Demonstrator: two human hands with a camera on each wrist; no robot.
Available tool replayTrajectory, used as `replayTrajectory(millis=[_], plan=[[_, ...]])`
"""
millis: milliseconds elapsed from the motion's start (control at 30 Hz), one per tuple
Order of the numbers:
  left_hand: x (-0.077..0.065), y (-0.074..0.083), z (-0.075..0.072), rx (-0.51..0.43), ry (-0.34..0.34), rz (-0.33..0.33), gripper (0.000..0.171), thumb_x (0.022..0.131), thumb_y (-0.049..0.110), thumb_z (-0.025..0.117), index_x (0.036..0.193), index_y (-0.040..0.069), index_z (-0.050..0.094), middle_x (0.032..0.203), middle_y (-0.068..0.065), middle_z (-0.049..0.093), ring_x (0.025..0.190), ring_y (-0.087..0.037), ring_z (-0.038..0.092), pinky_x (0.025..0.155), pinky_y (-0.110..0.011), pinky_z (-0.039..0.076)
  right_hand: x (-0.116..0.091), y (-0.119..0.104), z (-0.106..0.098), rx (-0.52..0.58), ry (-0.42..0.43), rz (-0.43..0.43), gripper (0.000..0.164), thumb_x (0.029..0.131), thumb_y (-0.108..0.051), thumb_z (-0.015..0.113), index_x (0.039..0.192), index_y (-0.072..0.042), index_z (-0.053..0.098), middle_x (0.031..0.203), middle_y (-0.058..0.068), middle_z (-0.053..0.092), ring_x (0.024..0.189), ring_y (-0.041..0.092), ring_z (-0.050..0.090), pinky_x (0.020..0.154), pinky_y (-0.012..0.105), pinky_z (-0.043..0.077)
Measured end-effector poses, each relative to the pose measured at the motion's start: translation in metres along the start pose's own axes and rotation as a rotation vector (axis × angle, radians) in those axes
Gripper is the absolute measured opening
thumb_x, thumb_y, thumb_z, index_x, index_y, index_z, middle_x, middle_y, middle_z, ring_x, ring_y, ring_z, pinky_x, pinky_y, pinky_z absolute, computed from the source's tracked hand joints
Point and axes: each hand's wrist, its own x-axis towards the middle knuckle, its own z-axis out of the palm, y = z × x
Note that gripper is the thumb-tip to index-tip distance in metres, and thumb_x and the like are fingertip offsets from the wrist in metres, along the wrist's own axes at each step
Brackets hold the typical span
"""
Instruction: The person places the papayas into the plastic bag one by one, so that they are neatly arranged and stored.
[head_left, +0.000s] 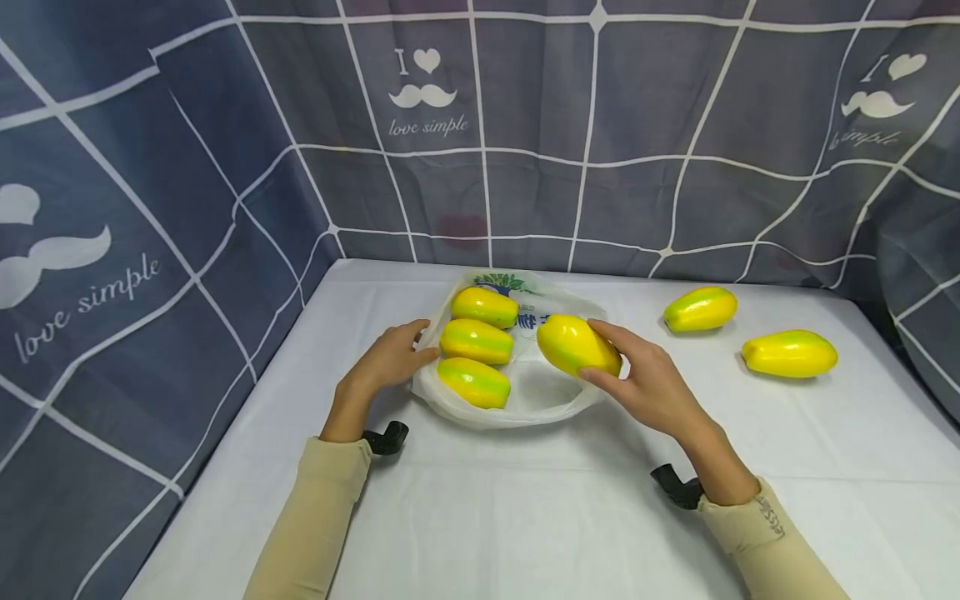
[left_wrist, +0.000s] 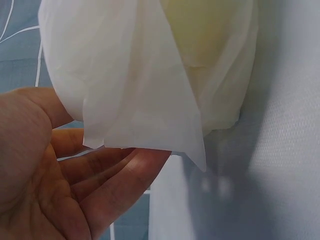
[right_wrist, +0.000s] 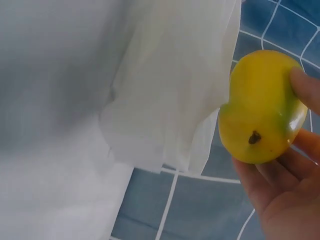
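A white translucent plastic bag (head_left: 487, 419) lies with its mouth spread open on the table. Three yellow-green papayas, among them the nearest papaya (head_left: 474, 383), sit in a column along its left side. At the bag's left rim, my left hand (head_left: 386, 358) holds the plastic edge (left_wrist: 145, 100) between thumb and fingers; the fingertips are partly hidden behind it. My right hand (head_left: 652, 383) grips another papaya (head_left: 573, 343) over the right part of the bag. Up close, its dark stem end shows on the held papaya (right_wrist: 262, 110), with thumb and fingers on opposite sides.
To the right on the white tablecloth (head_left: 487, 517) lie two more papayas, a farther papaya (head_left: 701, 309) and a nearer papaya (head_left: 790, 353). A grey checked curtain (head_left: 540, 200) hangs behind the table and along its left and right sides.
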Motion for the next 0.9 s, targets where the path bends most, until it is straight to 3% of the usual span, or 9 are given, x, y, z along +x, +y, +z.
replayTrajectory(millis=[333, 567, 900], plan=[[0.002, -0.004, 0.001, 0.019, 0.008, -0.002, 0.055, 0.099, 0.028, 0.06, 0.146, 0.005, 0.044, 0.129, -0.02, 0.059, 0.111, -0.032, 0.059, 0.093, -0.048, 0.048, 0.034, 0.004, 0.012, 0.081, -0.049, 0.032, 0.061, 0.087, -0.014, 0.077, 0.14, 0.0, 0.051, 0.136, 0.017, 0.056, 0.113, 0.03, 0.056, 0.09, 0.049, 0.048], [0.002, -0.004, 0.0, 0.01, 0.006, 0.001, 0.055, 0.099, 0.028, 0.06, 0.146, 0.005, 0.044, 0.129, -0.019, 0.06, 0.11, -0.031, 0.059, 0.092, -0.047, 0.049, 0.056, 0.013, 0.027, 0.031, -0.093, 0.061, 0.061, 0.086, -0.008, 0.076, 0.14, 0.0, 0.051, 0.139, 0.018, 0.054, 0.126, 0.036, 0.049, 0.105, 0.052, 0.036], [0.001, -0.002, -0.001, 0.008, 0.002, -0.001, 0.054, 0.098, 0.027, 0.061, 0.145, 0.005, 0.046, 0.13, -0.02, 0.06, 0.112, -0.032, 0.059, 0.093, -0.048, 0.048, 0.072, 0.027, 0.041, -0.002, -0.125, 0.13, 0.062, 0.081, 0.002, 0.077, 0.138, 0.001, 0.053, 0.139, 0.021, 0.054, 0.127, 0.039, 0.049, 0.107, 0.052, 0.035]])
